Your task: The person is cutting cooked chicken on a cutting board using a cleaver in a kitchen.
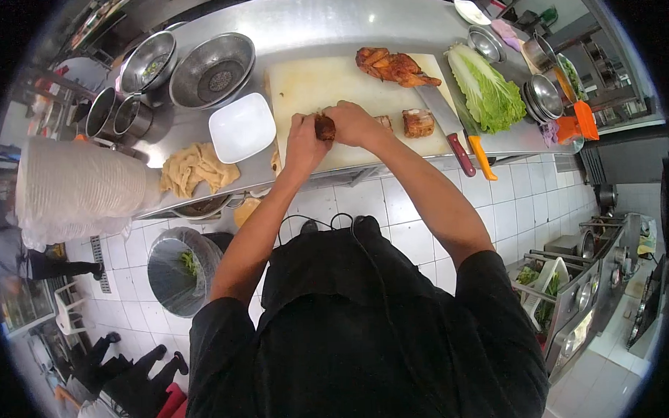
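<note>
Over the front of a white cutting board [313, 82], my left hand [305, 141] and my right hand [355, 125] grip a dark brown piece of cooked meat [325, 127] between them. Another cut chunk of browned meat [418, 123] lies to the right, with a smaller piece [385, 122] partly hidden behind my right hand. A roasted poultry piece [394, 67] rests at the board's back right. The blade of a knife with a red handle [461, 155] lies on the board's right part, beside a knife with a yellow handle [482, 158]. A square white dish [242, 127] stands left of the board.
A napa cabbage [485, 90] and metal bowls [543, 96] are at the right. Metal basins [213, 72], pots [132, 115], a tan cloth [197, 168] and stacked plastic containers [82, 182] stand left. A lined bin [176, 272] is below. Other people [125, 387] are at lower left.
</note>
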The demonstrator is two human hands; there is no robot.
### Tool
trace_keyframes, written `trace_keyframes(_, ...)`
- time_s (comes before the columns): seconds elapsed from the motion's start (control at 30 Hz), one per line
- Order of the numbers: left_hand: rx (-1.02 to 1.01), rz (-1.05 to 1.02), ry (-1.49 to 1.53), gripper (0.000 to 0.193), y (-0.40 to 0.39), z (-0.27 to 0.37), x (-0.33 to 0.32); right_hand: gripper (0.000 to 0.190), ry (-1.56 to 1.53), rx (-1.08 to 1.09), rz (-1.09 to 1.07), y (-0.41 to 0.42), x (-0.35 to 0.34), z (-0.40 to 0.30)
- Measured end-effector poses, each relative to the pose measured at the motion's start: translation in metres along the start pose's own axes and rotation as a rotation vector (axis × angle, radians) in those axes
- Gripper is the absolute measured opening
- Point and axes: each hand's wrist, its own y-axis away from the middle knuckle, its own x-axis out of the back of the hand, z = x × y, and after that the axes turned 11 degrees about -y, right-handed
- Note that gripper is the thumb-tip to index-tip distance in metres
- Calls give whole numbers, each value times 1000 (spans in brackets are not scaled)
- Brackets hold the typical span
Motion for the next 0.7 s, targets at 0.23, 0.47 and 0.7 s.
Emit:
trace_keyframes(0.23, -113, 37, 74, 47, -18, 32, 5, 37, -113, -177, -50, 18, 45, 5)
trace_keyframes(0.47, -77, -22, 124, 56, -16, 77, -18, 48, 22, -187, -1, 59, 64, 29)
trace_keyframes(0.7, -143, 22, 91, 60, -11, 71, -39, 53, 1, -212, 67, 70, 37, 49)
